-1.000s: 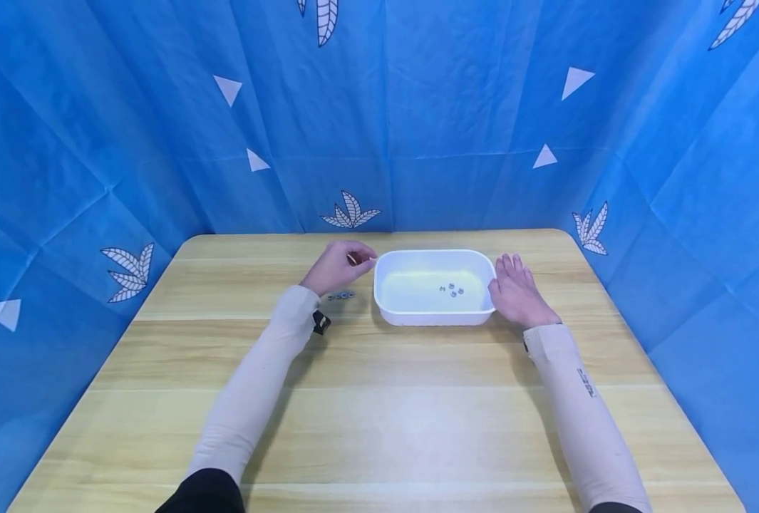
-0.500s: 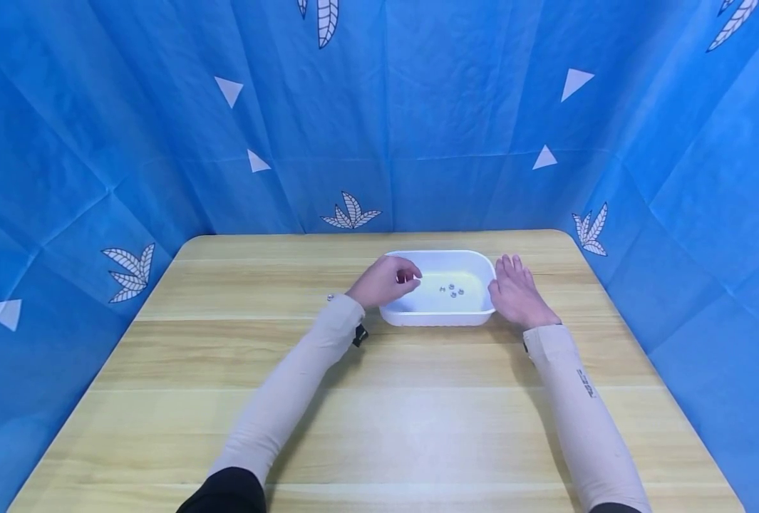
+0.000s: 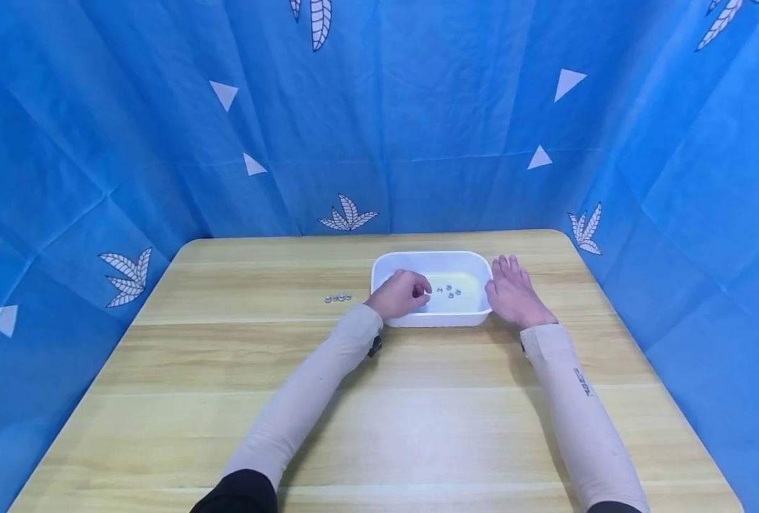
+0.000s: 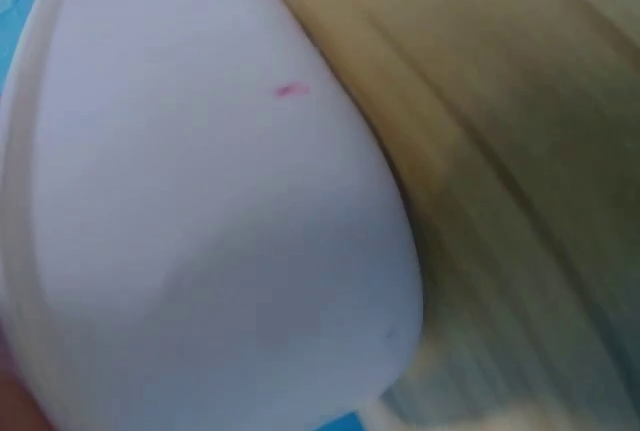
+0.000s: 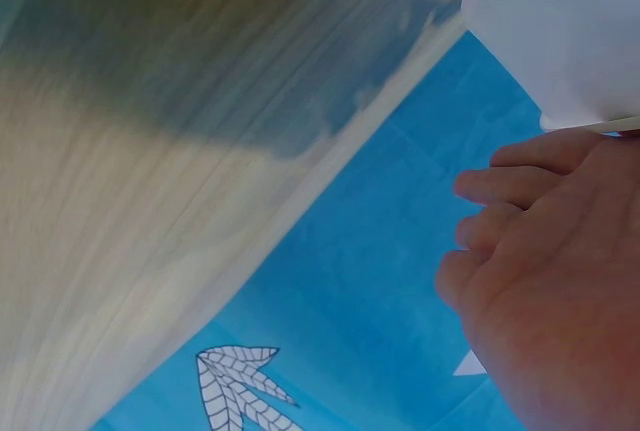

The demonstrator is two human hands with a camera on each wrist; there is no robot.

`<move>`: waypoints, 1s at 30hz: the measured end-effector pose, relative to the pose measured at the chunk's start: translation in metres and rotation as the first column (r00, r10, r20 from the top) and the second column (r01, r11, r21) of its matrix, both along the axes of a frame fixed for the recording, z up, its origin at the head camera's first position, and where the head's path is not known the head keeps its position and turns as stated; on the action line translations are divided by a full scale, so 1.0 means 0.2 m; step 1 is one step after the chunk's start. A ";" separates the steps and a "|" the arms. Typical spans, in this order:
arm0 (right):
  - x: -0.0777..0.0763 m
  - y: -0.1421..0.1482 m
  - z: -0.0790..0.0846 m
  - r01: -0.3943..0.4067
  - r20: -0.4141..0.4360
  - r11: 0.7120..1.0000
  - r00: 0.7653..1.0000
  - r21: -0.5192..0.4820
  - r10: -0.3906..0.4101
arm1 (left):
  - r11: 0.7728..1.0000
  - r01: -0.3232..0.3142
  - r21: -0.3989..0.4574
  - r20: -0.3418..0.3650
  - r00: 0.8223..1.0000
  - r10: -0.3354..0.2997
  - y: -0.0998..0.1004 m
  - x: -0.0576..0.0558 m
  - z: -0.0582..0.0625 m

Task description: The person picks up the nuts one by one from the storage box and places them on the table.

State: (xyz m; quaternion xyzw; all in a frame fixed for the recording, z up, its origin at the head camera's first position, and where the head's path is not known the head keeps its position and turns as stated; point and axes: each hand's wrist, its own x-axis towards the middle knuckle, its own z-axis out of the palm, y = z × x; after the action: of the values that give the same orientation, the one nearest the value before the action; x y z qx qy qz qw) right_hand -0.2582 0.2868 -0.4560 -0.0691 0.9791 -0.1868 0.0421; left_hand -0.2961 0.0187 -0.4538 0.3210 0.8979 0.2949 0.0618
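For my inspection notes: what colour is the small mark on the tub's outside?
The mark is pinkish red, clearest in the left wrist view.

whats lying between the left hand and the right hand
Four small shiny pieces lie on the floor of the white tray, between the left hand and the right hand, as the head view shows.

White tub [image 3: 443,320], silvery pieces [image 3: 342,298], blue curtain [image 3: 443,192] with white leaves [image 3: 348,215], yellowish wood-grained table [image 3: 450,413].
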 end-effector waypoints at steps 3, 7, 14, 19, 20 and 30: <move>0.00 0.00 0.01 -0.002 0.004 1.000 1.000 -0.002 0.002 | 1.000 -0.003 -0.011 0.010 1.000 0.003 0.03 0.01 0.00; -0.01 0.00 0.01 -0.001 0.002 1.000 1.000 0.001 0.001 | 1.000 -0.009 -0.027 0.019 1.000 0.010 0.07 0.00 -0.01; -0.02 -0.01 0.01 -0.006 0.000 1.000 1.000 0.001 0.006 | 0.995 -0.038 -0.090 0.019 0.999 0.040 0.14 -0.03 -0.03; -0.02 -0.01 0.00 -0.004 -0.007 1.000 1.000 -0.001 0.004 | 0.991 -0.066 -0.116 0.033 0.997 0.070 0.18 -0.04 -0.04; -0.02 -0.01 0.00 -0.005 -0.010 1.000 1.000 -0.001 0.005 | 0.991 -0.070 -0.117 0.045 0.996 0.076 0.19 -0.03 -0.04; -0.01 0.00 0.00 -0.004 -0.006 1.000 1.000 -0.001 0.004 | 0.981 -0.071 -0.180 0.078 0.993 0.086 0.25 -0.05 -0.06</move>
State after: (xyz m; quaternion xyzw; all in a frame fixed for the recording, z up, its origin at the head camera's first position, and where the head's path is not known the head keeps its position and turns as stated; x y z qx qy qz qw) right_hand -0.2596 0.2859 -0.4569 -0.0714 0.9789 -0.1872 0.0393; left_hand -0.3061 0.0686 -0.4659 0.2657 0.9290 0.2298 0.1164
